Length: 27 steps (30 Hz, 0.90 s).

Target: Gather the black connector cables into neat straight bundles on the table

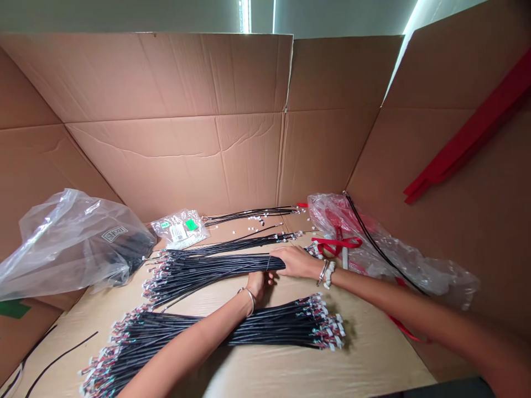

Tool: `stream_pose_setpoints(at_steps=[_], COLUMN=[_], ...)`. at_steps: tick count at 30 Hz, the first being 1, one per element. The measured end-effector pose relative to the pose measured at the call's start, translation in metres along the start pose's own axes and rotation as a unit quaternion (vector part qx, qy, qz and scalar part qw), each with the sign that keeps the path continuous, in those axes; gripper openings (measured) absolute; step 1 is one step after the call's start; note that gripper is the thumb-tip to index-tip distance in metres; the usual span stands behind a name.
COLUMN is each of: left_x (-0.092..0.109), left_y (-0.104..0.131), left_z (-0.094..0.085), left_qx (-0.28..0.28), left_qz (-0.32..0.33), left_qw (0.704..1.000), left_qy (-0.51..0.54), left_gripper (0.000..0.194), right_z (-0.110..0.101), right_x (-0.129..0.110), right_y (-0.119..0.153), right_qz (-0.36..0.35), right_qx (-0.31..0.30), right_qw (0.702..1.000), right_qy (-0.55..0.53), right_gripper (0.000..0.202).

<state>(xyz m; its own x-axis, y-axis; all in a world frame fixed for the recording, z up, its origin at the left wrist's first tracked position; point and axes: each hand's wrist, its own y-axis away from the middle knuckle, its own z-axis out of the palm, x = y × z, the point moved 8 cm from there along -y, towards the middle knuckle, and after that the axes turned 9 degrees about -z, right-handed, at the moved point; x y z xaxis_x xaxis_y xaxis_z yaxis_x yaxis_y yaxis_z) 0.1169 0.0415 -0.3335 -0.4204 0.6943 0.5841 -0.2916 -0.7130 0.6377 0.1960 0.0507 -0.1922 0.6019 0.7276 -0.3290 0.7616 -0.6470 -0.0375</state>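
A bundle of black cables (207,273) with white connectors at its left end lies across the middle of the work surface. My right hand (294,261) is wrapped round its right part from above. Under the same part, my left hand (258,284) has curled fingers against the bundle, partly hidden beneath it. A thin tie or wire shows round the bundle by my right hand. Nearer to me, a larger pile of black cables (277,326) with connectors at both ends passes beneath my left forearm.
Cardboard walls (178,149) enclose the surface. A clear bag (74,243) stands left, a small labelled bag (180,228) behind. Loose cables (257,241) and small white pieces lie at the back. Crumpled plastic (394,254) and red ribbon (338,243) are at right.
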Motion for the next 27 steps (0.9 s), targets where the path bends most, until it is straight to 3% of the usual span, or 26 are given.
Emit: stream_pose_setpoints(at_steps=[3, 5, 8, 10, 11, 13, 16, 21, 27], left_x=[0.004, 0.004, 0.006, 0.008, 0.009, 0.009, 0.008, 0.008, 0.016], left_y=[0.001, 0.002, 0.001, -0.001, -0.002, -0.003, 0.001, 0.026, 0.065], left_z=[-0.007, -0.01, -0.01, -0.009, -0.008, -0.005, -0.003, -0.009, -0.016], left_qx=[0.048, 0.068, 0.073, 0.069, 0.065, 0.054, 0.034, -0.004, -0.055], left_qz=[0.034, 0.035, 0.023, 0.015, 0.01, -0.004, -0.044, -0.138, -0.176], left_qw=[0.998, 0.996, 0.996, 0.996, 0.996, 0.997, 0.997, 0.99, 0.983], left_qy=[0.023, 0.035, 0.045, 0.052, 0.056, 0.061, 0.061, 0.043, 0.012], left_gripper=[0.017, 0.019, 0.022, 0.022, 0.021, 0.02, 0.019, 0.019, 0.018], right_z=[-0.005, -0.017, -0.039, -0.043, -0.039, -0.022, 0.0, 0.015, 0.019], right_x=[0.002, 0.014, 0.03, 0.026, 0.022, 0.016, 0.018, 0.02, 0.021], right_y=[0.004, 0.01, 0.018, 0.012, 0.006, -0.007, -0.025, -0.037, -0.031], right_qz=[-0.027, 0.02, 0.097, 0.073, 0.053, 0.037, 0.073, 0.082, 0.076], right_qx=[0.046, 0.099, 0.167, 0.133, 0.09, -0.023, -0.114, -0.124, -0.127], right_qw=[0.994, 0.983, 0.966, 0.981, 0.991, 0.999, 0.989, 0.987, 0.987], right_qy=[-0.1, -0.156, -0.17, -0.121, -0.08, 0.005, 0.064, 0.058, 0.056], right_gripper=[0.033, 0.024, 0.029, 0.03, 0.04, 0.063, 0.061, 0.028, 0.031])
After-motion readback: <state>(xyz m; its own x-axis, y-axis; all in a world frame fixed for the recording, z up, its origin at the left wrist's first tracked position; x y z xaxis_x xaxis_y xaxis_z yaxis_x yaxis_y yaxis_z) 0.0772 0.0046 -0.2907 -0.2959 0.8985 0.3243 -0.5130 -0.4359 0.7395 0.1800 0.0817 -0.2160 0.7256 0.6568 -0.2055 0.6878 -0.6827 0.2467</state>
